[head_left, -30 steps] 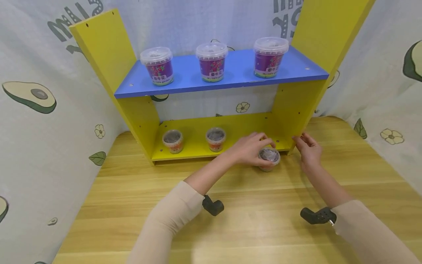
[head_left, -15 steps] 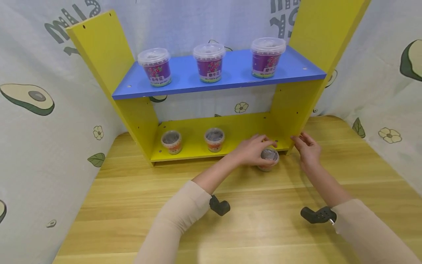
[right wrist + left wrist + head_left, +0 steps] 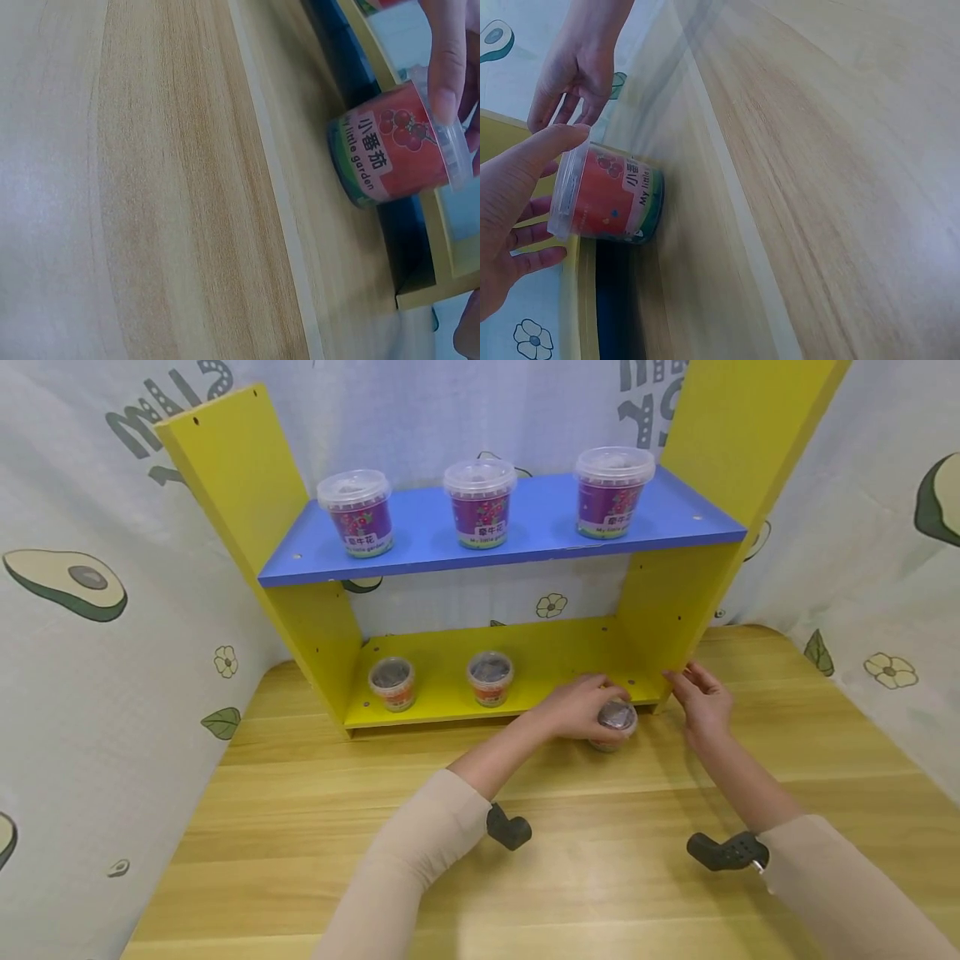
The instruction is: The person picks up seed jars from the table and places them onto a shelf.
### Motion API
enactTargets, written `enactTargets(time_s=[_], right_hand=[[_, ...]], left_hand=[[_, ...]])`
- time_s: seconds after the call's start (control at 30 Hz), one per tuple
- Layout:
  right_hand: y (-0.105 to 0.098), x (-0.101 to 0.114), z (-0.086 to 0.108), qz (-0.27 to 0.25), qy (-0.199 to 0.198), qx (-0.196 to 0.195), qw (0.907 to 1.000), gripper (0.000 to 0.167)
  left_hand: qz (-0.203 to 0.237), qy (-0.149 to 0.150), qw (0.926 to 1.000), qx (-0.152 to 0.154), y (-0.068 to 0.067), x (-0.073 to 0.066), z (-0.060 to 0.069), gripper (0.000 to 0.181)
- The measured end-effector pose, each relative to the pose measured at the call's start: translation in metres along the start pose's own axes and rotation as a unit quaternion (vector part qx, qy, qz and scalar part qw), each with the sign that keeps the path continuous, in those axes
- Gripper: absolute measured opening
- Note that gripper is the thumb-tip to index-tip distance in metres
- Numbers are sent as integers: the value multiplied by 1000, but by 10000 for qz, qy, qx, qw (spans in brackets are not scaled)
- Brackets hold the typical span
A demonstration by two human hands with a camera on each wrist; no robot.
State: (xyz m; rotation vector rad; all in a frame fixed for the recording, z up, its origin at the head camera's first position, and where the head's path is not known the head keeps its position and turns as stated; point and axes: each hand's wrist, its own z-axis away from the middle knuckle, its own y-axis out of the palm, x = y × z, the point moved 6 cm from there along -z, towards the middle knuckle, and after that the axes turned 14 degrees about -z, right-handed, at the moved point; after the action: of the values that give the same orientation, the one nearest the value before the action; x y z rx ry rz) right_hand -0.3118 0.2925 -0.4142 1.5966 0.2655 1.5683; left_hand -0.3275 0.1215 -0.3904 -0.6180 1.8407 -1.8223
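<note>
A plastic cup with a clear rim and a red tomato-pictured label (image 3: 611,195) is in front of the shelf's lower right corner. My left hand (image 3: 581,708) grips its rim, thumb on the near side and fingers on the far side; the right wrist view shows the cup (image 3: 394,146) with a thumb pressed on its rim. Whether its base touches the table cannot be told. At the shelf's right side panel (image 3: 678,602), my right hand (image 3: 703,702) touches the front edge low down with loosely bent fingers.
Two similar small cups, one at left (image 3: 392,683) and one mid-shelf (image 3: 491,678), stand on the yellow bottom board (image 3: 555,647). Three purple-labelled lidded cups, including the middle one (image 3: 480,506), stand on the blue shelf (image 3: 420,510). The wooden table (image 3: 300,827) spreads in front.
My left hand has moved slightly right, and its fingers have closed in around the cup's rim. The cup has barely shifted. My right hand has stayed at the side panel.
</note>
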Motion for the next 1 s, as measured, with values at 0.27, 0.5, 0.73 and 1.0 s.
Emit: enactTargets(time_s=[0.27, 0.5, 0.73, 1.0], right_hand=[[-1, -1, 0, -103, -72, -2, 9999, 28], [-1, -1, -1, -78, -59, 72, 9999, 28], [0, -1, -1, -92, -25, 177, 9998, 28], [1, 0, -1, -22, -42, 227, 9997, 28]], left_hand=[[-210, -44, 9998, 52, 2, -5, -6, 61], [-161, -178, 9997, 67, 2, -4, -8, 61], [-103, -276, 9996, -11, 2, -4, -7, 61], [-78, -291, 9994, -160, 4, -3, -7, 61]])
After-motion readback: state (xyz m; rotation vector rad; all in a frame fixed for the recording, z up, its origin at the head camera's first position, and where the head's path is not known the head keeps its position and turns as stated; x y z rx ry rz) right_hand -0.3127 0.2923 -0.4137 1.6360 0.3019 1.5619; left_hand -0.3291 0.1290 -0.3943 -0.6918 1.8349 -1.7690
